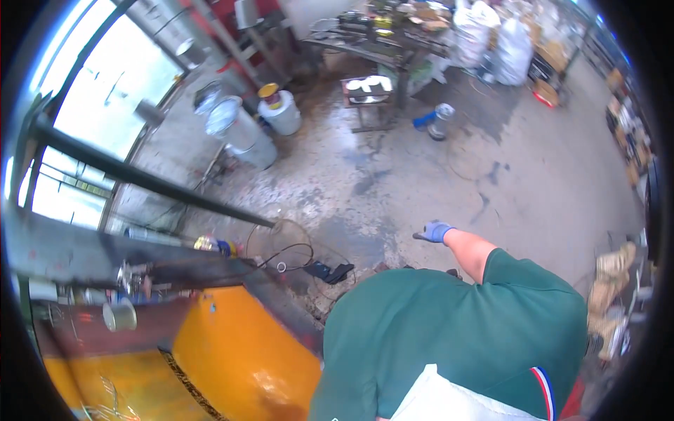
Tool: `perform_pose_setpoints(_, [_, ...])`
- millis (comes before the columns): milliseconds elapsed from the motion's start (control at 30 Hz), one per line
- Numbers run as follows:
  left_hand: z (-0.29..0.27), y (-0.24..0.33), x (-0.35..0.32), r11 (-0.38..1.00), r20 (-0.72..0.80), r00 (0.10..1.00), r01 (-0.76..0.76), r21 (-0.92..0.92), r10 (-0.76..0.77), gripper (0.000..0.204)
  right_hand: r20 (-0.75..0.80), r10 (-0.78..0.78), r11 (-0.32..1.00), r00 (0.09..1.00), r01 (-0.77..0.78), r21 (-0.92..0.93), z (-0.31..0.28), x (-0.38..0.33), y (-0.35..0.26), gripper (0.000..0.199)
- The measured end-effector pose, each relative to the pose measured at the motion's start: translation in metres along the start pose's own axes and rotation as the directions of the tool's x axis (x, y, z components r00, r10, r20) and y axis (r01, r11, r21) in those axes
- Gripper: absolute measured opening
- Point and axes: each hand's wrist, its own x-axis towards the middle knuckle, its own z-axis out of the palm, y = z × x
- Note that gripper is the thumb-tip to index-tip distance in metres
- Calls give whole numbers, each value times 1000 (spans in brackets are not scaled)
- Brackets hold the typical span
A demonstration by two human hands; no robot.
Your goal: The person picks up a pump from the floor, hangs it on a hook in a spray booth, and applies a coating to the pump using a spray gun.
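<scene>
My right hand (434,231), in a blue-grey glove with dark fingertips, hangs over the concrete floor (533,189) ahead of my green shirt. Its fingers look stretched out toward the left, and nothing shows in them. No object touches this hand. My left hand is out of view; the shirt fills the lower middle. At the lower left, close to my body, stands a large orange-yellow metal surface (246,351) with a dark strip along it.
A dark bar (154,175) slants across the left. Hose loops (288,245) and a dark cloth-like item (330,272) lie on the floor. Beyond stand a white bucket (281,116), a small stool (368,105), a blue-and-grey object (437,121), a cluttered workbench (379,45) and white sacks (512,52).
</scene>
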Motion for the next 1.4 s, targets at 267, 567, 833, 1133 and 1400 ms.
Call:
perform_pose_setpoints(267, [-20, 158, 143, 962, 223, 960, -211, 176, 169, 36, 90, 418, 847, 904, -424, 320, 15, -36, 148, 61])
perform_pose_setpoints(567, [63, 332, 290, 906, 413, 903, -270, 326, 121, 38, 190, 361, 773, 913, -407, 487, 52, 36, 251, 33])
perform_pose_setpoints(833, [140, 588, 414, 792, 439, 853, -466, 394, 283, 40, 68, 475, 609, 877, -383, 694, -63, 68, 269, 59])
perform_pose_setpoints(1133, [346, 871, 466, 682, 491, 799, -575, 452, 348, 72, 524, 432, -113, 734, -533, 839, -113, 136, 439, 48])
perform_pose_setpoints(1400, [596, 1057, 381, 375, 755, 623, -763, 526, 207, 66, 345, 310, 294, 886, -435, 851, -245, 258, 577, 32])
